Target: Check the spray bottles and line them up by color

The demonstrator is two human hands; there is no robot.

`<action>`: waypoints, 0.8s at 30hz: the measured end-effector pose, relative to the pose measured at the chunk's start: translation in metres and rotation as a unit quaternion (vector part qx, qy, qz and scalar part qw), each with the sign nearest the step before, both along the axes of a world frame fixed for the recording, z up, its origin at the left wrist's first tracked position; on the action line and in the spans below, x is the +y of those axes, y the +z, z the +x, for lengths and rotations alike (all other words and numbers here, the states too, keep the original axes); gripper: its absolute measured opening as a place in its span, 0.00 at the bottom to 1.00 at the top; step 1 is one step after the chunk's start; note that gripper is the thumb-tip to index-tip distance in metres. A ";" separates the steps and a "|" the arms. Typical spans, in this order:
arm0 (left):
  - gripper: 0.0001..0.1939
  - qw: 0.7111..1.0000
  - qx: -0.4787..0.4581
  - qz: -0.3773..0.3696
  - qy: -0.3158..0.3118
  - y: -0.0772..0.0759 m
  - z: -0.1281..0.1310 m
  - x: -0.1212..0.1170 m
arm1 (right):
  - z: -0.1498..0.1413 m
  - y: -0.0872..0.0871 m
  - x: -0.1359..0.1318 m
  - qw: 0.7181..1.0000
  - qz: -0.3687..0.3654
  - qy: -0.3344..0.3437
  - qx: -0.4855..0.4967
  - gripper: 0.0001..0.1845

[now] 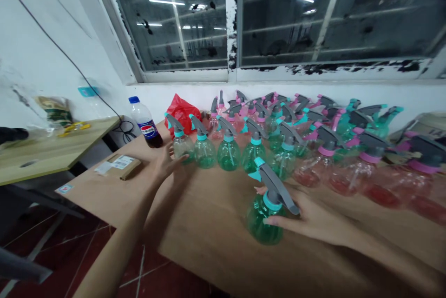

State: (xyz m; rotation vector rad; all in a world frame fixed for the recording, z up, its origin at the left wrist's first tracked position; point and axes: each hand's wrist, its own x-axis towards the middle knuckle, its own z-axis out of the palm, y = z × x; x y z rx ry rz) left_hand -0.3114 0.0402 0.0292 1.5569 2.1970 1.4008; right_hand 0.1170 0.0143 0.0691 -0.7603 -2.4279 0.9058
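My right hand (299, 212) is wrapped around the neck and side of a green spray bottle (265, 223) with a grey and turquoise trigger head, close to me over the table. The bottle tilts slightly. At the left end of a row, my left hand (167, 163) curls around another green spray bottle (183, 145), thumb across its front. Beside it in the row stand more green bottles, among them one spray bottle (205, 151) and another spray bottle (228, 153). Pink-collared spray bottles (344, 179) continue the line to the right.
Behind the row, many pink and green spray bottles crowd toward the wall. A red plastic bag (179, 107), a cola bottle (148, 126) and a flat cardboard package (120, 166) are on the brown table (195, 223). Another wooden table (69, 149) stands left, across a gap.
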 end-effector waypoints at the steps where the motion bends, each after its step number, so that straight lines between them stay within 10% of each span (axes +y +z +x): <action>1: 0.35 1.000 0.006 0.008 0.010 0.004 0.004 -0.004 | 0.002 0.001 0.000 1.000 -0.001 -0.002 -0.003 0.27; 8: 0.31 0.996 0.027 0.082 -0.007 0.015 0.107 -0.055 | 0.034 0.011 -0.004 1.000 0.019 -0.012 -0.005 0.26; 13: 0.32 0.929 0.069 -0.099 -0.350 0.005 0.232 -0.087 | 0.068 0.013 -0.008 0.999 0.026 -0.026 -0.006 0.21; 18: 0.51 0.881 0.053 -0.130 -0.453 -0.007 0.302 -0.072 | 0.102 0.010 -0.011 0.998 0.052 -0.032 0.019 0.26; 24: 0.45 0.854 0.008 -0.135 -0.503 -0.012 0.341 -0.052 | 0.131 0.003 -0.006 0.995 -0.008 -0.082 0.053 0.31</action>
